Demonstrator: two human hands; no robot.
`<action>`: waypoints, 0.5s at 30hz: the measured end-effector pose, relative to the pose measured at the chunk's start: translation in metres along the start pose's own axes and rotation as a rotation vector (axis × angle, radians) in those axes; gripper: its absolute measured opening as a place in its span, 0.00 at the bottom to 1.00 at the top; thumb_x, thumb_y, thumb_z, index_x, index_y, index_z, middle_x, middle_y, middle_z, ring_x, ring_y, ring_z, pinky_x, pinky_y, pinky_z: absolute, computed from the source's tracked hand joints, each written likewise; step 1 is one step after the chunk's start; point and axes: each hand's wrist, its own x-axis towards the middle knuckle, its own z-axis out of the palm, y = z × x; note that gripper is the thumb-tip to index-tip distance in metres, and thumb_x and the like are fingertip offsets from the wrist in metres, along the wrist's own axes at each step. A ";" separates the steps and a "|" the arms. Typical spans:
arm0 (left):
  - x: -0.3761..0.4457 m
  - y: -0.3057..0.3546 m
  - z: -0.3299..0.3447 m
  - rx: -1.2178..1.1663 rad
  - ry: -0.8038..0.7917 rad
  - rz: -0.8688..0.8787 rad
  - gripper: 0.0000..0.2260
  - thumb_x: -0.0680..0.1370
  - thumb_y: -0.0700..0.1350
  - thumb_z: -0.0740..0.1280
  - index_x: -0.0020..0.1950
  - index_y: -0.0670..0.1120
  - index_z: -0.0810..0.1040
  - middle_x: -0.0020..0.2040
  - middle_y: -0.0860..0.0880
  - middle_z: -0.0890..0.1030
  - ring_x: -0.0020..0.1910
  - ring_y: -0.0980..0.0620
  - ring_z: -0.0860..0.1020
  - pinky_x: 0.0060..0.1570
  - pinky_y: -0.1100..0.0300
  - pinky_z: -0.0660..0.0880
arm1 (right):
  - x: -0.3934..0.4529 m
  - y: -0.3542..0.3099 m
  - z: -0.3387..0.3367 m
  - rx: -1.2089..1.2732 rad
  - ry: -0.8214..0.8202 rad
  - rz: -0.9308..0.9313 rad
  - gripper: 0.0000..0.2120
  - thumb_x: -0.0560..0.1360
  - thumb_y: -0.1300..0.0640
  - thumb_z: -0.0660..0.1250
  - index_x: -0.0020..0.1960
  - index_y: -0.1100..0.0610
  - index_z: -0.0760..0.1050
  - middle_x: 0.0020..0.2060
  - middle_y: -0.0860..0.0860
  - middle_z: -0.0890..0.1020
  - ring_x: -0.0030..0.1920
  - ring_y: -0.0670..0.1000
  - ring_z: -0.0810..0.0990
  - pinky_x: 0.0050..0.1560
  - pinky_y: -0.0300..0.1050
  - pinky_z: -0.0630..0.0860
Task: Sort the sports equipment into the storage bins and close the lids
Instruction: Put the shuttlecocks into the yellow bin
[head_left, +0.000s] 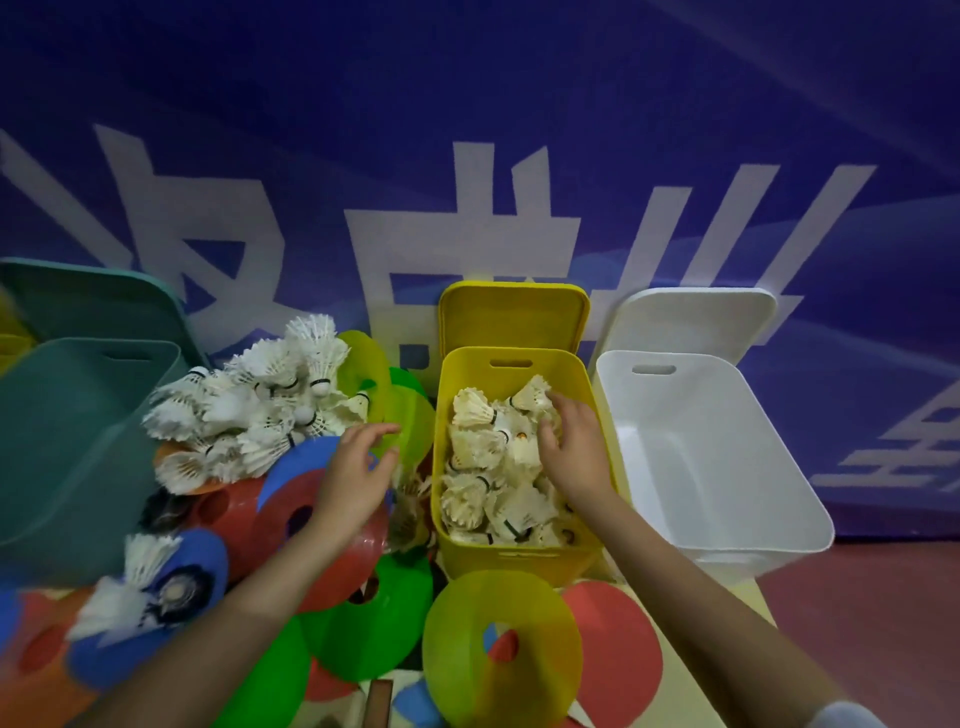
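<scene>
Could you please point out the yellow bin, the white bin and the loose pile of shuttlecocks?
yellow bin (521, 563): head view, on its near front wall.
white bin (727, 467): head view, on its bare inner floor.
pile of shuttlecocks (260, 405): head view, on the pile's middle feathers.

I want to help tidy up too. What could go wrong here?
1. The yellow bin already looks nearly full of shuttlecocks, and the right hand is pressing on them, so feathers might get crushed.
2. The loose shuttlecock pile rests on slanted disc cones; the left hand reaching there could make some slide off.
3. With more added, the yellow lid may not close.
</scene>
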 end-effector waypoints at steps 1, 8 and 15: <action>-0.006 -0.011 -0.011 0.002 0.016 -0.015 0.11 0.78 0.39 0.65 0.56 0.54 0.76 0.58 0.49 0.74 0.55 0.52 0.76 0.57 0.52 0.74 | -0.007 -0.014 0.008 0.027 -0.027 -0.041 0.19 0.78 0.56 0.61 0.68 0.57 0.69 0.62 0.55 0.75 0.65 0.54 0.69 0.63 0.47 0.66; -0.043 -0.077 -0.096 0.070 0.095 -0.156 0.12 0.77 0.37 0.65 0.54 0.51 0.78 0.57 0.47 0.76 0.54 0.49 0.77 0.56 0.52 0.74 | -0.058 -0.101 0.084 0.170 -0.294 -0.207 0.18 0.78 0.54 0.59 0.65 0.57 0.73 0.57 0.54 0.77 0.58 0.52 0.75 0.57 0.47 0.73; -0.090 -0.147 -0.185 0.218 0.143 -0.254 0.10 0.77 0.38 0.66 0.58 0.45 0.78 0.52 0.48 0.75 0.54 0.46 0.76 0.55 0.51 0.73 | -0.109 -0.161 0.177 0.128 -0.515 -0.287 0.24 0.72 0.46 0.54 0.61 0.55 0.75 0.55 0.53 0.79 0.57 0.53 0.76 0.58 0.48 0.72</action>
